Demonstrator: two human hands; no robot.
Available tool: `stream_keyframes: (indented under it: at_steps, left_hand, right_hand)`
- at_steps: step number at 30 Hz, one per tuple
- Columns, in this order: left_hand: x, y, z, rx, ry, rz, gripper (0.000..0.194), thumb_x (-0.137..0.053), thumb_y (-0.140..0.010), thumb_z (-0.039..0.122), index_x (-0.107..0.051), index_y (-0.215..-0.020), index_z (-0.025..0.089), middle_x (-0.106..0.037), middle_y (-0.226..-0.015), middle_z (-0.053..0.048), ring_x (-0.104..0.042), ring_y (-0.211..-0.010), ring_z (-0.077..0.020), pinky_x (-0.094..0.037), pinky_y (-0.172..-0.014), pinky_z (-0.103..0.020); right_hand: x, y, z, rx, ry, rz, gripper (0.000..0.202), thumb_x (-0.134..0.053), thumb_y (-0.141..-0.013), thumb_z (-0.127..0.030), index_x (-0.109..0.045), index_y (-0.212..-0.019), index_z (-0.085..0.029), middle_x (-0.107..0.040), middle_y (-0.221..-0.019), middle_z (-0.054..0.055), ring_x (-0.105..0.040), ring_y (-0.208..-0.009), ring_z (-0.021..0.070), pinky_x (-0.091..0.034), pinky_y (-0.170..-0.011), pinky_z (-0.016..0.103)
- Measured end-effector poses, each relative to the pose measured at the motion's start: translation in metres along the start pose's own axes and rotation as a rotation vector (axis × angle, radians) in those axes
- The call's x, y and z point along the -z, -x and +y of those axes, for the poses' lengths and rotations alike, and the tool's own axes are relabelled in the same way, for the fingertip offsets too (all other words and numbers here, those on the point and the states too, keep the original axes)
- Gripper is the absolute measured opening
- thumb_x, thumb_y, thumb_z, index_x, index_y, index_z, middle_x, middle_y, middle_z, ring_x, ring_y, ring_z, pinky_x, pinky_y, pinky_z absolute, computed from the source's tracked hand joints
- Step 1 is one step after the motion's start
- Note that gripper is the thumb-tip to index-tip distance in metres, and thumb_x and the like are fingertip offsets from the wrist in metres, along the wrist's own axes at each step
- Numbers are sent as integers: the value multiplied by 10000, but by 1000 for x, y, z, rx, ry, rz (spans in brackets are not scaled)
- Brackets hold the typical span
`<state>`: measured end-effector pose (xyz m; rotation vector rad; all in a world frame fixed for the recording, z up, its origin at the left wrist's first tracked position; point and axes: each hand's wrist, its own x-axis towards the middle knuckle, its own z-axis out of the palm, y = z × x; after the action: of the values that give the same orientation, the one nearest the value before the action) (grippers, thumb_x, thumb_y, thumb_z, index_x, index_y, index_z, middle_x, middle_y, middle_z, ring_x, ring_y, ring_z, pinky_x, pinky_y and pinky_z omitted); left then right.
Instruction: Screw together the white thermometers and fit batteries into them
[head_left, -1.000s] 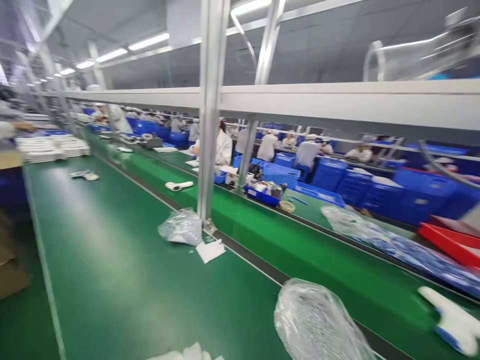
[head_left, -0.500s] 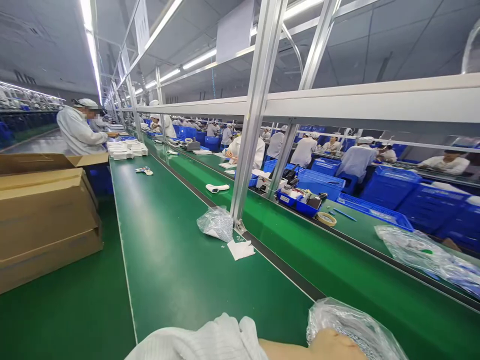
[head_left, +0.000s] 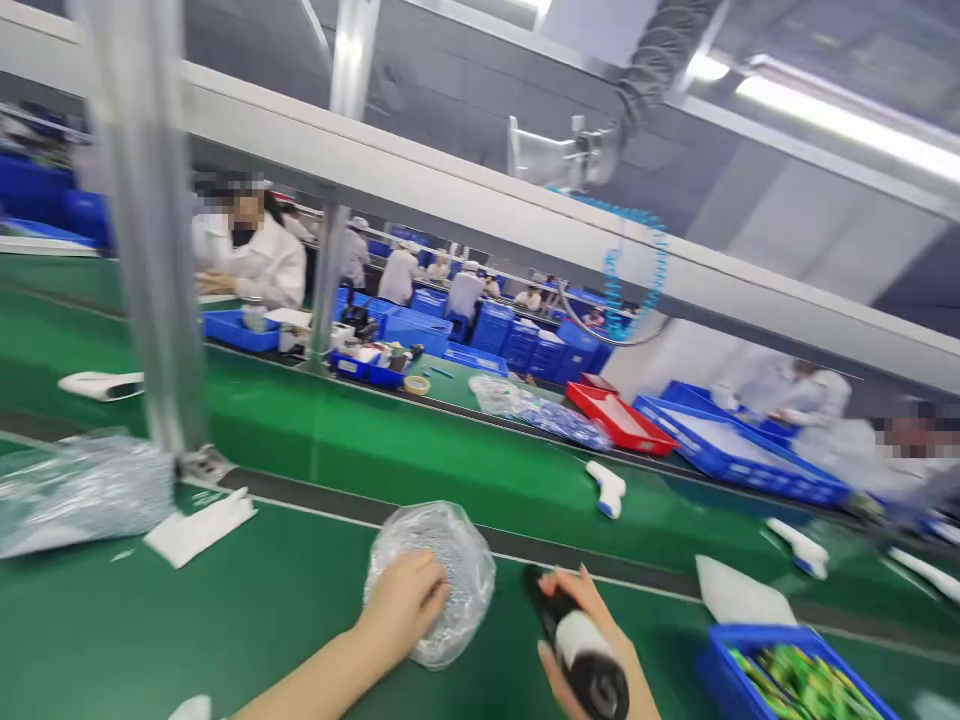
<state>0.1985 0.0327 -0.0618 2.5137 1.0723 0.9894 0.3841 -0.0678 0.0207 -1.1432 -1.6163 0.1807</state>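
Head view looks down on a green conveyor belt [head_left: 285, 620], where the left hand [head_left: 403, 603] lies with loosely curled fingers on top of a clear plastic bag [head_left: 442, 560] full of tiny pale parts; the bag sits on the belt just in front of the person, and whether the fingers actually pinch the film cannot be told. The right hand [head_left: 600, 650] is closed around a black electric screwdriver [head_left: 581, 645] with a white band about its middle, held tilted so that its dark rounded end points toward the camera, just to the right of the bag and apart from it. At the lower right corner a blue bin [head_left: 720, 665] holds green circuit boards [head_left: 787, 685], near the right hand. A white slip of paper [head_left: 199, 525] lies on the belt to the left, beside a second, larger plastic bag [head_left: 75, 490] at the foot of a blurred metal post [head_left: 146, 250]. Beyond a dark gap a farther green belt carries several white handheld thermometers, one [head_left: 609, 488] with a blue tip well behind the screwdriver and another [head_left: 101, 385] far to the left. Farther back stand a red tray [head_left: 619, 420] and a long blue tray [head_left: 739, 455], and people in white coats [head_left: 255, 265] sit at blue crates. A coiled blue hose [head_left: 637, 260] hangs from the overhead rail.
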Motion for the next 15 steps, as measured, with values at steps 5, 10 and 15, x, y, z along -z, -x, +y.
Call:
stream_keyframes:
  at_steps: [5,10,15]
  left_hand:
    - [0,2,-9,-111,51,115,217,-383,-876,203,-598,-887,182,-700,-784,-20,-670,-689,-145,-536,-599,-219]
    - [11,2,-12,-354,50,290,208,-450,-883,258,-593,-1022,202,-711,-938,-14,-677,-822,-120,-522,-732,-134]
    - [17,2,1,-387,109,301,188,-478,-868,267,-606,-1001,229,-724,-839,5,-689,-718,-127,-539,-643,-133]
  right_hand:
    - [-5,-46,-35,16,-321,397,406,-560,-864,-392,-414,-1232,-301,-349,-1317,39,-348,-1207,238,-365,-988,439]
    - [-4,-58,-63,67,-628,638,433,-638,-797,-412,-431,-1171,-342,-453,-1083,0,-525,-821,137,-478,-762,300]
    - [20,-50,-58,-2,-730,560,569,-539,-733,-753,-506,-1100,-320,-506,-814,4,-490,-530,129,-406,-461,236]
